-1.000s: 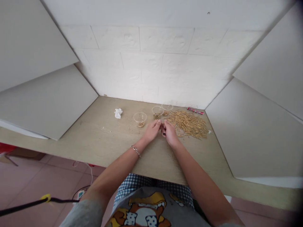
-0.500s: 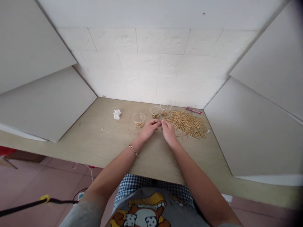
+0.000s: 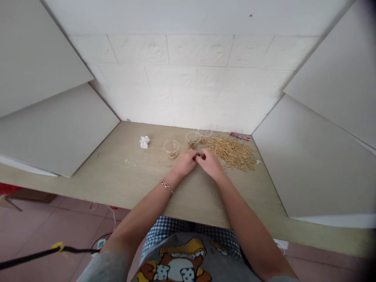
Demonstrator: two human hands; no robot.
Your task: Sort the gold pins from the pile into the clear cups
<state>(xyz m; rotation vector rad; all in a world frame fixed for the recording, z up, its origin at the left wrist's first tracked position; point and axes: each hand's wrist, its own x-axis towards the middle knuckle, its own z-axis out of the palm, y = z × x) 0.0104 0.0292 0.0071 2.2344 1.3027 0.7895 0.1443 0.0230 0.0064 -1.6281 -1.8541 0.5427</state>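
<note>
My left hand (image 3: 187, 162) and my right hand (image 3: 210, 161) meet over the table, fingers curled and fingertips together. Whatever is pinched between them is too small and too hidden to name. Just right of my right hand spreads a heap of thin gold-coloured metal pins (image 3: 233, 152). Beyond my left hand stands a clear plastic cup (image 3: 171, 146) with a few small gold pieces at its bottom. A second clear cup (image 3: 193, 138), also with gold pieces in it, sits behind my fingertips. Farther back is a third clear cup (image 3: 205, 132), with gold pieces near it.
A crumpled white tissue (image 3: 144, 142) lies on the table (image 3: 117, 164) to the left. A red and blue wrapped stick (image 3: 240, 136) lies behind the heap. Grey panels (image 3: 58, 133) stand on both sides, and a white brick-patterned wall (image 3: 182, 78) closes off the back.
The fingers of my right hand have curled in more and both hands have turned slightly inward, still together. The cups and the heap have stayed in place; the view shifted slightly.
</note>
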